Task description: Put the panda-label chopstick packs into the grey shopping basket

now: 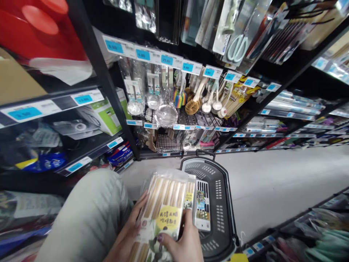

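Chopstick packs, clear plastic sleeves of pale wooden sticks with a yellow printed label [163, 203], being held in a fanned stack low in the head view, just above a dark grey slotted plastic shopping basket [218, 203] standing on the grey floor.

Left hand [128, 233] gripping the stack's left edge, fingers curled along the plastic; right hand [182, 243] clamping the lower front, thumb pressing by the label. Further packs peeking out behind on the right side [202, 207], seemingly part of the same stack, though whether lying in the basket instead cannot be told.

Judging progress: packs already off the display and gathered in both hands, not yet set down, basket otherwise looking bare where visible.

Rising behind, black shelving with blue price tags [143, 54], hanging ladles and strainers in clear bags [152, 102], and scrubbing brushes [192, 103]. Pale grey trouser knee [89, 214] filling the lower left.
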